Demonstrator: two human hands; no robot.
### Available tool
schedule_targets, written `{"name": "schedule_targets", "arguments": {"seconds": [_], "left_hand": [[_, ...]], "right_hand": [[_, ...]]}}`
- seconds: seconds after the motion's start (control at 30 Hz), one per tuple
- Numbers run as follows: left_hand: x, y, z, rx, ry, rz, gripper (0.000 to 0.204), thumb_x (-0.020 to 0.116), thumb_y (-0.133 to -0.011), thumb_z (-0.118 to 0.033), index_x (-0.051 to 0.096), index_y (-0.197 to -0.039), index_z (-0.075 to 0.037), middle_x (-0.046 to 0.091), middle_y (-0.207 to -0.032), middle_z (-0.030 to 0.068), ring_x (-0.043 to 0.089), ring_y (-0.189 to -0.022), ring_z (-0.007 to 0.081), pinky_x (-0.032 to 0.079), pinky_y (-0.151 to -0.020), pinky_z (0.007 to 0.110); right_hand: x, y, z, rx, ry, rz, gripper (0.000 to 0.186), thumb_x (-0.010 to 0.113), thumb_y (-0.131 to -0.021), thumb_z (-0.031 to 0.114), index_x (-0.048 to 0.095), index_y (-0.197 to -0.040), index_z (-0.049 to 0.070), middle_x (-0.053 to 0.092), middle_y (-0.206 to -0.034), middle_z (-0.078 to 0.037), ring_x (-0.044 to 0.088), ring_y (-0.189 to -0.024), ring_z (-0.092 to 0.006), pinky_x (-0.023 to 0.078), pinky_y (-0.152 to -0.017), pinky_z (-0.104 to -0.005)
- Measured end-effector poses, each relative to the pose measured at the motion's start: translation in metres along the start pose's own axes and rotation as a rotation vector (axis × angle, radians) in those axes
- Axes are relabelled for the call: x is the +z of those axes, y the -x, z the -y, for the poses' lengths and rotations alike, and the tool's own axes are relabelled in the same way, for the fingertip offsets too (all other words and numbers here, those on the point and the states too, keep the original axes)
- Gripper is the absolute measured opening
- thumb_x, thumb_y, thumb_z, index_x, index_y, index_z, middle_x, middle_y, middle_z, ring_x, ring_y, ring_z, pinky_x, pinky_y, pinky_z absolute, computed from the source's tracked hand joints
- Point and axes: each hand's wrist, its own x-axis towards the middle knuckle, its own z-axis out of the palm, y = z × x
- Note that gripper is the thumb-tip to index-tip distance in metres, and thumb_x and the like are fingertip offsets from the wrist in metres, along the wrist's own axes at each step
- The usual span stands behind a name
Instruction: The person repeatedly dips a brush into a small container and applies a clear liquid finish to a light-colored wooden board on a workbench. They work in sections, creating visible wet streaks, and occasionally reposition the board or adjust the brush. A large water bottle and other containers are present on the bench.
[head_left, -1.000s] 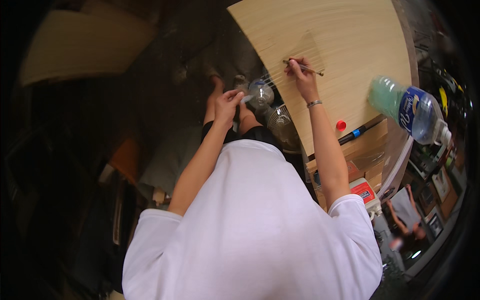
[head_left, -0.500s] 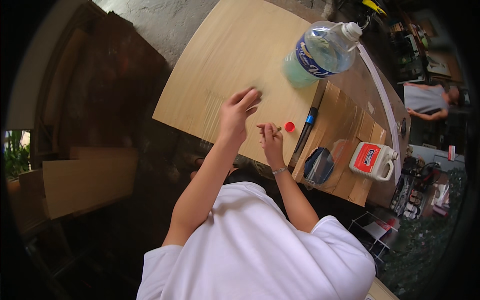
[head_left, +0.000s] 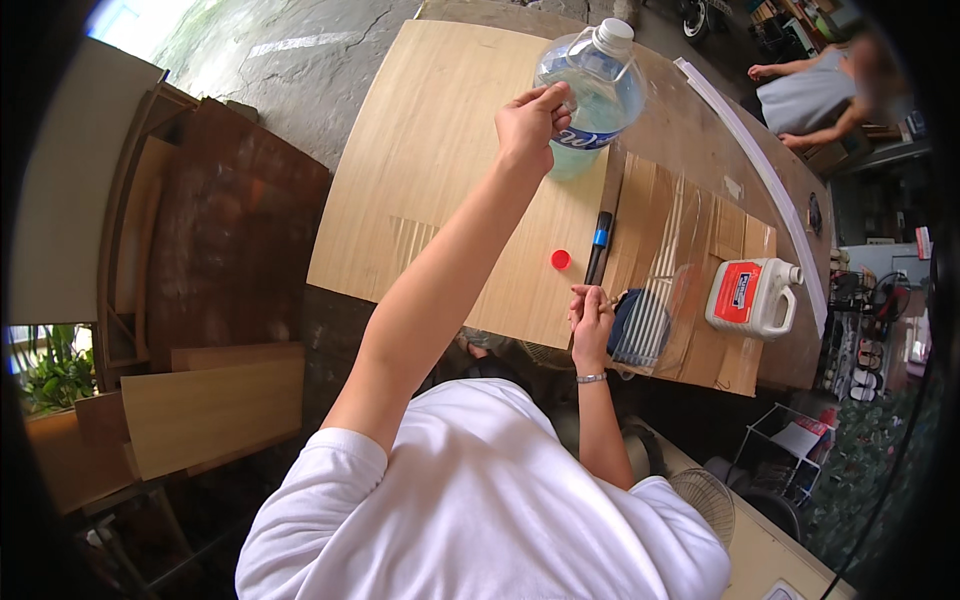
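Note:
My left hand (head_left: 532,124) is stretched far over the board, its fingers drawn together in a pinch. It overlaps the large clear plastic bottle (head_left: 612,92), which has a blue label, a white cap and pale liquid; whether they touch is unclear. Anything in that pinch is too small to make out. My right hand (head_left: 590,318) is curled at the board's near edge, with a small brownish thing at its fingertips whose kind I cannot tell. Just beyond it lie a black paintbrush with a blue band (head_left: 600,240) and a red cap (head_left: 561,260).
The pale wooden board (head_left: 400,160) lies on a larger table. At right, cardboard (head_left: 735,355) carries a white jug with a red label (head_left: 750,298) and a clear plastic container (head_left: 645,330). A long white strip (head_left: 750,150) runs behind. Another person (head_left: 815,95) stands at the far right.
My left hand has reached forward to the bottle. My right hand has moved right and nearer, away from the red cap. The whole view has shifted.

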Motion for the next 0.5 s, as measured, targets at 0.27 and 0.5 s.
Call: {"name": "schedule_targets", "arguments": {"seconds": [0.27,0.5], "left_hand": [[0.012,-0.010,-0.009,-0.022,-0.088,0.085,0.027,0.068,-0.088,-0.007,0.060,-0.109,0.007,0.068,-0.093,0.0134,0.068,-0.084,0.0205,0.058,-0.073,0.028],[-0.064,0.039,-0.025,0.059,-0.330,0.144,0.035,0.062,-0.094,-0.017,0.058,-0.120,0.006,0.067,-0.110,0.0160,0.067,-0.098,0.0226,0.055,-0.082,0.030]], "right_hand": [[0.007,0.007,0.005,0.006,-0.001,-0.014,0.036,0.043,-0.104,0.030,0.062,-0.091,0.003,0.050,-0.066,0.004,0.037,-0.050,-0.0015,0.029,-0.045,-0.0177],[0.020,-0.035,0.083,-0.435,0.360,-0.224,0.032,0.050,-0.102,0.029,0.064,-0.093,0.002,0.059,-0.072,0.000,0.049,-0.057,-0.0061,0.038,-0.051,-0.0221]]}}
